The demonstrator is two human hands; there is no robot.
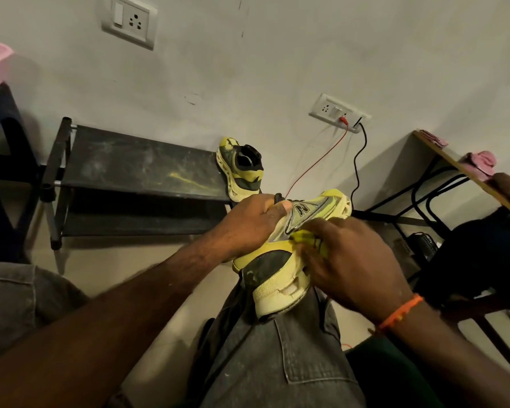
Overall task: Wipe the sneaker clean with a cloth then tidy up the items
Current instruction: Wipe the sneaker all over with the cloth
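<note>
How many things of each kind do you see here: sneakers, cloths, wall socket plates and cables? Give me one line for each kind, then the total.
Sneakers: 2, one held on the knee, one on the black rack.
Cloths: 2, a yellow one under the right hand, a pink one on the desk.
Wall socket plates: 2, upper and lower.
Cables: 2, red and black.
Total: 8.

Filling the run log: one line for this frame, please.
phase: wiping | left hand: grips sneaker on knee | right hand: presses yellow cloth on its side | second sneaker: on rack

left hand (pixel 248 222) gripping, right hand (pixel 351 260) pinching
</note>
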